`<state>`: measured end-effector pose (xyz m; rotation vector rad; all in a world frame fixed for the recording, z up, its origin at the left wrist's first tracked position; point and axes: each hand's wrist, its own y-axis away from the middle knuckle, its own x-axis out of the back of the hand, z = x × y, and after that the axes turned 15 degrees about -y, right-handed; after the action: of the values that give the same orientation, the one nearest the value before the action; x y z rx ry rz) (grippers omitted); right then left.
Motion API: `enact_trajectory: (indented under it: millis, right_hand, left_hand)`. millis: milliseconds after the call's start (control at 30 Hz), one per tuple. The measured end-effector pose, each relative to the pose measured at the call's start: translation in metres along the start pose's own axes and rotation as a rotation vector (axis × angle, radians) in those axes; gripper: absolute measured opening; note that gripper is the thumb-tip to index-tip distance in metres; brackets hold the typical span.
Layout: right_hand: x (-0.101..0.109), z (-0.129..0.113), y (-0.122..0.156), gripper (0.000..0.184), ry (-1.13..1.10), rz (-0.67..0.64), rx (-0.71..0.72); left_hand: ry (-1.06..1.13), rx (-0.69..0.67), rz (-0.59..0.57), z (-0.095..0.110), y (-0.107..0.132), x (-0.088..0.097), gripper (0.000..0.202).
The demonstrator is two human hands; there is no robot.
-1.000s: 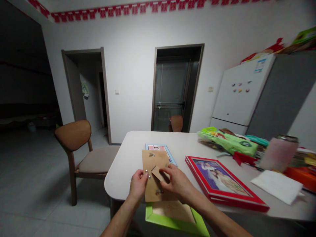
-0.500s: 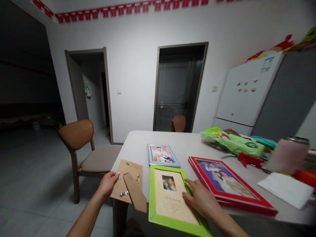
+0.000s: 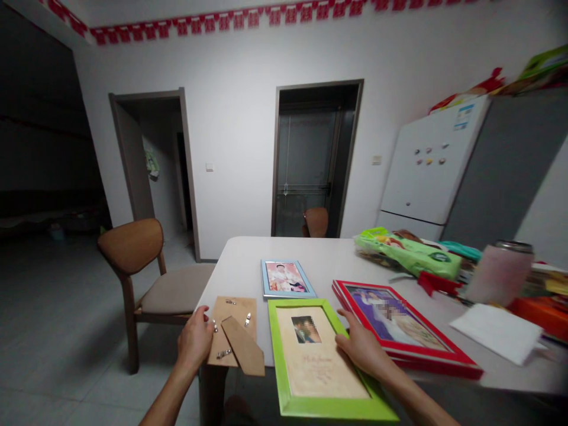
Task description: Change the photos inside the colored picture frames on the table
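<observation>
So the right hand [image 3: 358, 346] has its grip pinching the right side of a lime-green frame [image 3: 278, 355], thumb on the front, rest of the fingers mostly out of sight. That frame is face up by the near edge of the tabletop [image 3: 337, 260], lower part sticking out past it, with a cream insert [image 3: 323, 373] inside. Left hand [image 3: 195, 338] is at the left edge of a brown backing board [image 3: 237, 313], stand leg and metal clips facing up, over the tabletop's near left corner. Fingers are partly hidden there, so honestly can't tell if that grip is pinching it or just touching. A blue frame [image 3: 287, 278] lies just beyond the green one, and a stack of red frames [image 3: 444, 358] sits just right of the right hand.
</observation>
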<state>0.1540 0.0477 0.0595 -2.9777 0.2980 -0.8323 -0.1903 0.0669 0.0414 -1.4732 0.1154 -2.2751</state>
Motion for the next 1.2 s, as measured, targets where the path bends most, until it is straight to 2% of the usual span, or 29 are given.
enact_trajectory:
  millis: [100, 200, 233, 267, 333, 400, 467, 533, 600, 667, 733, 833, 967, 1067, 1200]
  right_hand:
    - [0.005, -0.010, 0.006, 0.073, -0.497, -0.134, -0.246]
    - [0.008, -0.019, 0.010, 0.081, -0.845, -0.212, -0.334]
    - [0.008, -0.022, 0.011, 0.083, -0.896, -0.216, -0.333]
    - [0.008, -0.025, 0.012, 0.084, -0.926, -0.217, -0.323]
    - [0.008, -0.030, 0.013, 0.083, -0.930, -0.219, -0.283]
    - [0.007, -0.034, 0.013, 0.079, -0.888, -0.215, -0.228]
    - [0.006, -0.035, 0.012, 0.076, -0.837, -0.210, -0.173]
    - [0.005, -0.032, 0.008, 0.076, -0.796, -0.198, -0.128]
    - [0.004, -0.026, 0.001, 0.076, -0.735, -0.169, -0.108]
    - [0.004, -0.017, -0.007, 0.072, -0.620, -0.128, -0.102]
    - [0.004, -0.007, -0.015, 0.066, -0.444, -0.081, -0.078]
    - [0.003, 0.004, -0.021, 0.056, -0.108, -0.013, -0.006]
    - [-0.002, 0.012, -0.022, 0.045, 0.253, 0.024, 0.106]
    - [-0.007, 0.015, -0.021, 0.041, 0.377, -0.007, 0.164]
    - [-0.010, 0.015, -0.019, 0.038, 0.479, -0.007, 0.171]
  left_hand:
    - [0.005, -0.099, 0.046, 0.027, 0.011, 0.002, 0.031]
    - [0.062, -0.250, 0.031, 0.075, 0.041, 0.001, 0.031]
    - [0.094, -0.329, 0.004, 0.093, 0.055, -0.001, 0.034]
    - [0.175, -0.475, -0.052, 0.111, 0.069, -0.002, 0.041]
    - [0.271, -0.670, -0.133, 0.142, 0.094, -0.005, 0.057]
    - [0.276, -0.774, -0.144, 0.162, 0.110, -0.005, 0.062]
    - [0.263, -0.847, -0.125, 0.172, 0.116, -0.001, 0.056]
    - [0.266, -0.886, -0.076, 0.172, 0.112, 0.005, 0.051]
    - [0.294, -0.836, 0.009, 0.165, 0.103, 0.014, 0.050]
    - [0.342, -0.672, 0.101, 0.152, 0.090, 0.022, 0.047]
    - [0.389, -0.459, 0.141, 0.134, 0.078, 0.027, 0.043]
    - [0.438, -0.235, 0.104, 0.101, 0.065, 0.026, 0.040]
    - [0.412, -0.108, -0.020, 0.062, 0.062, 0.014, 0.036]
    - [0.340, -0.108, -0.092, 0.049, 0.067, 0.007, 0.032]
    - [0.130, -0.128, -0.151, 0.048, 0.073, 0.007, 0.026]
